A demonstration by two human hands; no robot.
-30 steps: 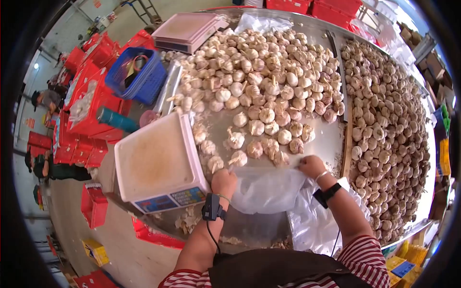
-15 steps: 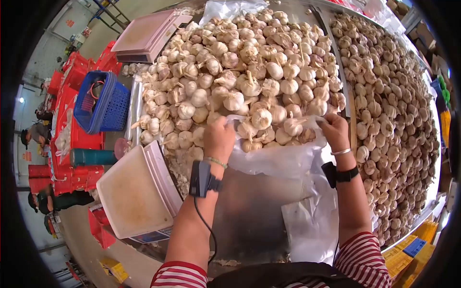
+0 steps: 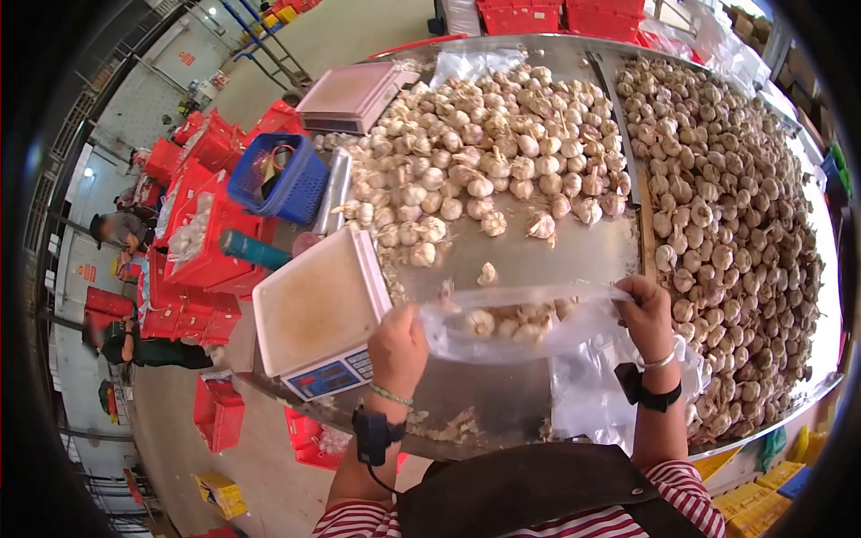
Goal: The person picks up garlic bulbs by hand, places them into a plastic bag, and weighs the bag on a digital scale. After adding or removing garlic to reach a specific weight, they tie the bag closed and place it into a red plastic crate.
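Note:
A clear plastic bag (image 3: 448,339) with several garlic bulbs in it is stretched between my hands above the metal table (image 3: 574,255). My left hand (image 3: 398,348) is closed on the bag's left edge, beside the near scale (image 3: 318,305). At the bag's upper right corner my right hand (image 3: 647,309) pinches the plastic. One small garlic piece (image 3: 487,273) lies just beyond the bag. Behind it spreads a pile of garlic bulbs (image 3: 502,134). More clear bags (image 3: 587,386) lie flat under and right of the held one.
A divider (image 3: 644,206) separates a larger garlic heap (image 3: 726,233) on the right. A second scale (image 3: 354,94) stands at the far left, near a blue basket (image 3: 282,179) and a green cylinder (image 3: 254,249). Red crates (image 3: 202,238) and two people stand beyond the left edge.
Both hands have drawn the bag toward me, away from the pile, with bulbs now inside it. Bare metal shows where bulbs lay. The camera view has shifted, showing more of the room.

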